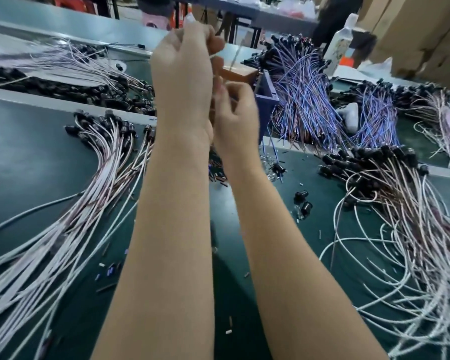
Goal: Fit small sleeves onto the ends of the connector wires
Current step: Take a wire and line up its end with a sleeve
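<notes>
- Left hand (185, 74) raised above dark green table mat (37, 165), fingers curled tight together, pinching thin pale wire (235, 58); blurred.
- Right hand (235, 113) just below, touching the left, fingers curled; what they pinch, cannot tell.
- Heap of blue-purple wires (304, 100) behind; bundle of white wires with black connectors (107, 157) to the left.

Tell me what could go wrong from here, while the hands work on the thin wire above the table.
1. The left hand and right hand work high above the green mat; a dropped sleeve would probably get lost among the loose sleeves scattered there.
2. The thin wire is blurred and its end is hidden by the fingers, so it may bend or miss the sleeve.
3. The forearms pass between wire bundles and could snag one.
</notes>
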The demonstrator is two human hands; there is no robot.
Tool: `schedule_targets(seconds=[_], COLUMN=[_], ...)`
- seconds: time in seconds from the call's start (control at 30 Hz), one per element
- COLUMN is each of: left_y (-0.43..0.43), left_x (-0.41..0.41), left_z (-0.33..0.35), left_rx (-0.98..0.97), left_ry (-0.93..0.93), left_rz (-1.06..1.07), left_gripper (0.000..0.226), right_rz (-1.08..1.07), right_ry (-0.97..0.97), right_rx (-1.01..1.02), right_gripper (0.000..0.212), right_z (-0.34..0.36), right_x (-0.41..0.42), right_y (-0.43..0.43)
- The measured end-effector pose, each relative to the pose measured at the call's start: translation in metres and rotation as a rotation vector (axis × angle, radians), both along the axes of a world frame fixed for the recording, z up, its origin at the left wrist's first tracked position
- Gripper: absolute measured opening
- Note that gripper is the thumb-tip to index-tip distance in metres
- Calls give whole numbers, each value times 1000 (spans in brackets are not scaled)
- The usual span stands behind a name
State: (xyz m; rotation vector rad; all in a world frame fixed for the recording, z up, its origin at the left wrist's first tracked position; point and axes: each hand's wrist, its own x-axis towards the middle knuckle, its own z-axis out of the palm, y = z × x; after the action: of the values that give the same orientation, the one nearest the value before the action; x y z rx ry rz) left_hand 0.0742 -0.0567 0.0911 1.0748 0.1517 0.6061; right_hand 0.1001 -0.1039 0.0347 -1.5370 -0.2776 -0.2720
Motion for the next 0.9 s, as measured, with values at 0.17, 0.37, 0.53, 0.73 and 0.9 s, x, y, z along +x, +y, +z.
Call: schedule_targets(seconds=[0.17, 0.37, 0.53, 0.73, 0.9], left_y=[9, -4, -21, -6, -9], left_x=[9, 5, 5, 9, 6], left_z=[-22, -36, -40, -32, -28], left_rx=[570, 954, 978, 1116, 1145], left_ry=[217, 558, 465, 336, 289], left_rz=[213, -539, -702, -232, -111], left_gripper=[19, 34, 24, 20, 4], right_rz=[20, -68, -160, 112, 393], right_ry=[20, -21, -50, 89, 247], right_rx=[282, 443, 303, -544, -436], right_gripper=[14, 9, 11, 11, 16], right_z=[25, 33, 31, 25, 15], right_x=[1, 2, 6, 3, 1], right_y=[-54, -97, -108, -115, -106])
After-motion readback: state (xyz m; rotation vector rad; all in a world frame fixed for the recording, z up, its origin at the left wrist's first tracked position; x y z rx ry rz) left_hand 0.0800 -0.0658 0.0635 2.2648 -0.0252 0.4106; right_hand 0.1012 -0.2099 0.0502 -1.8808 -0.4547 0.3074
